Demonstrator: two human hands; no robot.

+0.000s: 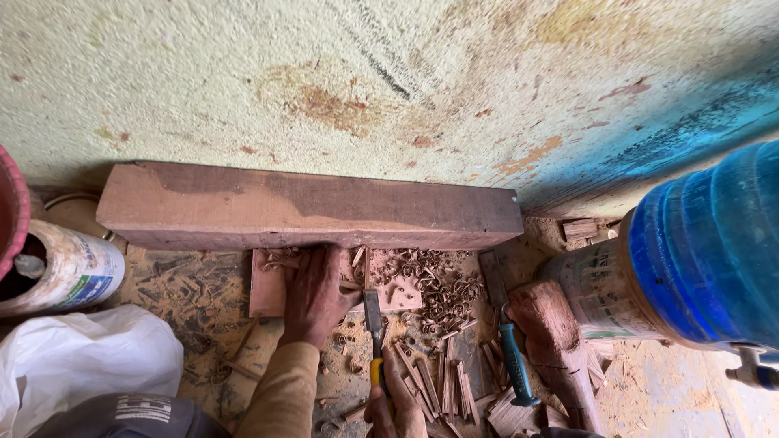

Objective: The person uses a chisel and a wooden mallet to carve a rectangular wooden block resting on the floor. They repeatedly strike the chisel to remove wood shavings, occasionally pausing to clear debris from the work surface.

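Head camera looks straight down at a dusty floor [203, 308] strewn with curled wood shavings [438, 284]. At the centre lies a small flat reddish wooden board [268, 284], pushed up against a long squared reddish-brown timber beam [308, 207] that runs along the foot of a stained plaster wall [365, 81]. The left hand [315, 296] lies on the board with palm down and fingers spread flat, pressing on the wood and holding nothing. The right hand [396, 405], at 6 o'clock from the board's right end, is wrapped tight around the yellow handle of a steel-bladed chisel [373, 328]; its blade points toward 12 o'clock and its tip meets the board just beside the left thumb. The two hands are near each other but do not touch. At 3 o'clock from the chisel a second chisel with a blue handle [514, 357] lies among split wood strips [442, 381]. Farther toward 3 o'clock stands a large blue plastic water bottle [706, 243]. At 9 o'clock a white paint bucket [69, 272] lies on its side, with a white plastic bag [81, 357] below it.
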